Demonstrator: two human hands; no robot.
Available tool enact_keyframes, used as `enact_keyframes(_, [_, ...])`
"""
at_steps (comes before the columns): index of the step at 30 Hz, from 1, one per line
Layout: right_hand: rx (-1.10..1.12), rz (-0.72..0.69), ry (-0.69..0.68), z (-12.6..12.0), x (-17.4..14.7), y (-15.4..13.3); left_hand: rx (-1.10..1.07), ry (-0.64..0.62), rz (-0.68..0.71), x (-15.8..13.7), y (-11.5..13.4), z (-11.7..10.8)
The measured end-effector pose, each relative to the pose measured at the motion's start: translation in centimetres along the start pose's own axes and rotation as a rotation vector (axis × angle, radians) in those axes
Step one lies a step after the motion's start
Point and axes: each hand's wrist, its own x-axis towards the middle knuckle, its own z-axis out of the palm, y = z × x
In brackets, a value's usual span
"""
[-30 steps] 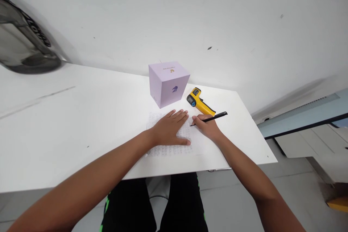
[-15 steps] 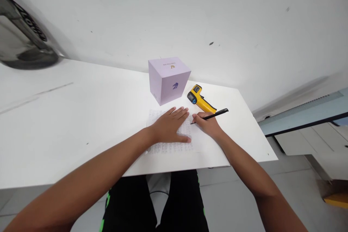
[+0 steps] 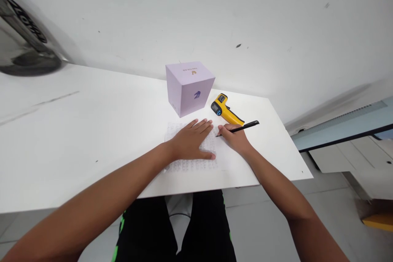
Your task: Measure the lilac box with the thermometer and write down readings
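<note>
On bubble wrap (image 3: 192, 166), the left hand (image 3: 190, 142) is laid spread.
A black pen (image 3: 249, 125) is clamped in the right hand (image 3: 236, 139).

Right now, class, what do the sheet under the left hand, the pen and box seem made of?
Sheet: probably translucent plastic bubble wrap, by its bumpy rows.
Pen: likely plastic, slim and evenly black; finish unclear.
Box: perhaps matte card: crisp edges, no glare.
</note>
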Motion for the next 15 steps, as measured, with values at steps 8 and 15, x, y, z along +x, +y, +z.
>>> enact_keyframes(8, [-0.007, 0.013, -0.016, -0.01, -0.05, -0.17, 0.003, -0.009, -0.01, -0.04, 0.22, -0.18])
enact_keyframes(15, [-0.004, 0.016, 0.017, 0.0, -0.07, -0.18, 0.001, 0.003, -0.002, -0.04, 0.11, -0.14])
